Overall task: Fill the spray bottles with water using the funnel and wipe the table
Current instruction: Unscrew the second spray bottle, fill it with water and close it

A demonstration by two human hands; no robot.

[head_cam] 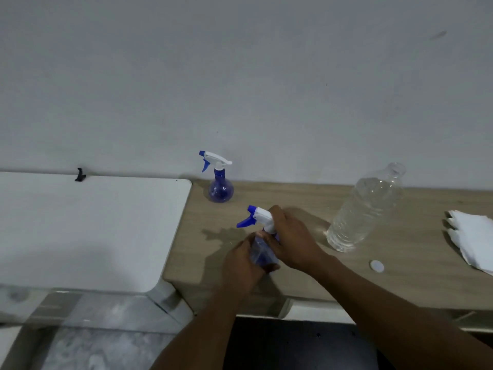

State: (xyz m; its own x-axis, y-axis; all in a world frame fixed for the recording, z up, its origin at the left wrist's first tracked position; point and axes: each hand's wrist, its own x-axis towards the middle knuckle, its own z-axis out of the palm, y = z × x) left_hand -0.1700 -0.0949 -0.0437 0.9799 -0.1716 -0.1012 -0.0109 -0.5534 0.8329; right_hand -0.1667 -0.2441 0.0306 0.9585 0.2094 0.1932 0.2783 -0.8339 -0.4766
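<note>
Both hands clamped on near spray bottle [262, 252], frame centre | left hand [241, 265] wraps body, right hand [289, 237] grips white-blue sprayer head [257, 217] | axis tilts upper-left | water bottle [365, 209] stands right, nearer right hand.

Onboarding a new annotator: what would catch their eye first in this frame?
Dead centre, both hands work one blue spray bottle: the left hand holds its body, the right hand wraps the white trigger head. A second spray bottle stands alone by the wall behind them. To the right a clear water bottle stands uncapped, its cap lying on the table in front of it.
</note>
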